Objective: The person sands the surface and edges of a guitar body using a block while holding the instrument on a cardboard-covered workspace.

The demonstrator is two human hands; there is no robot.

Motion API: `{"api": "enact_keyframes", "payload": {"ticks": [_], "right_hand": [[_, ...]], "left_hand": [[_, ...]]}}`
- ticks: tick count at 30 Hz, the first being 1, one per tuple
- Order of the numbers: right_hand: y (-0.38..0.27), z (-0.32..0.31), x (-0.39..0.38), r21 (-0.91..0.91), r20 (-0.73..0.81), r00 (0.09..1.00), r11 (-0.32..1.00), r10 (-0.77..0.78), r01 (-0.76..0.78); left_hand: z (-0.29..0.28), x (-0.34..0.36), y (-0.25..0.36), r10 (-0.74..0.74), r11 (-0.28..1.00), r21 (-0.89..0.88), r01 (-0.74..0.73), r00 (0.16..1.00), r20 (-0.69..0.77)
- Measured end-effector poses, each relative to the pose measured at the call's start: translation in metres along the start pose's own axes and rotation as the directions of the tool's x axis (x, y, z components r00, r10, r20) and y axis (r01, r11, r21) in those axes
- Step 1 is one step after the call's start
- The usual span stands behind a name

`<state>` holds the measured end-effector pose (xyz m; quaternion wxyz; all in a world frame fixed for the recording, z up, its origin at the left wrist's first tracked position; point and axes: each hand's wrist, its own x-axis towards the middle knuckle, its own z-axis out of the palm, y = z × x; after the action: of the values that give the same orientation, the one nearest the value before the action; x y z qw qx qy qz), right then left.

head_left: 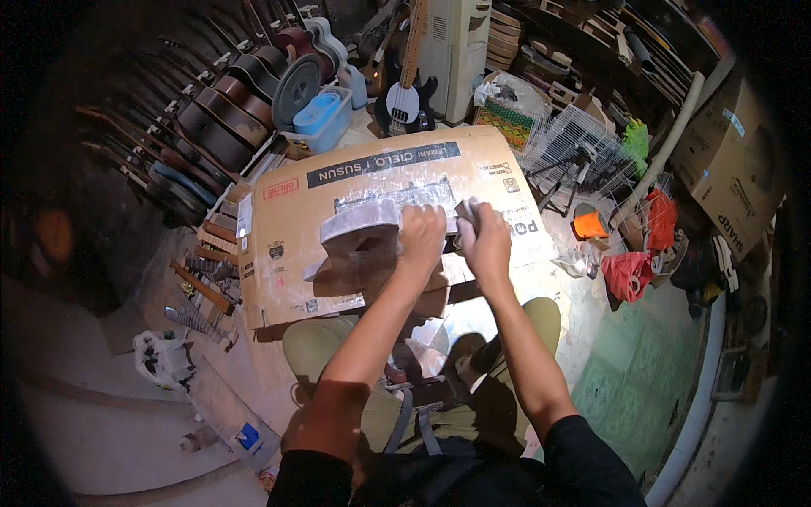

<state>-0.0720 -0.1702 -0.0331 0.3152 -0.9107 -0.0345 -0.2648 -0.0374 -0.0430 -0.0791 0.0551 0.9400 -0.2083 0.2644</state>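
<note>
A pale, dust-coated wooden piece (359, 221) with curved edges, looking like a guitar body, is over a flat cardboard sheet (287, 237) in front of me. My left hand (421, 235) is closed over its right part, fingers curled down across it. Close beside it, my right hand (487, 243) is also closed, thumb up, pinching a small dark grey piece (463, 213) against the wooden piece's right end. What that small piece is, I cannot make out. Shadow covers the wooden piece's near side.
Guitars (224, 110) stand in a row at the far left, and a black bass guitar (407, 97) leans beyond the cardboard. Around the right side are a wire rack (583, 139), an orange cup-shaped thing (590, 223), a red bag (627, 275) and a large carton (731, 169).
</note>
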Motion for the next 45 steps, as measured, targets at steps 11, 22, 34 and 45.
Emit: {"api": "enact_keyframes", "payload": {"ticks": [11, 22, 34, 45], "right_hand": [[0.001, 0.0, -0.032, -0.057, 0.015, 0.994, 0.992, -0.111, 0.111], [0.003, -0.001, -0.014, -0.096, 0.068, 0.997, 0.995, 0.023, -0.017], [0.012, -0.002, -0.011, -0.045, 0.029, 0.999, 0.999, 0.026, -0.025], [0.051, -0.014, 0.02, 0.18, -0.011, 0.968, 0.953, 0.25, -0.244]], "left_hand": [[-0.005, 0.0, 0.0, 0.01, 0.998, 0.06, -0.01, 1.0, 0.001], [0.0, -0.009, 0.005, -0.013, 1.0, 0.027, 0.012, 0.999, 0.031], [-0.003, 0.0, 0.008, -0.006, 0.994, 0.106, 0.008, 1.0, -0.015], [-0.009, -0.007, 0.002, -0.025, 0.998, 0.054, 0.027, 0.999, -0.044]]}}
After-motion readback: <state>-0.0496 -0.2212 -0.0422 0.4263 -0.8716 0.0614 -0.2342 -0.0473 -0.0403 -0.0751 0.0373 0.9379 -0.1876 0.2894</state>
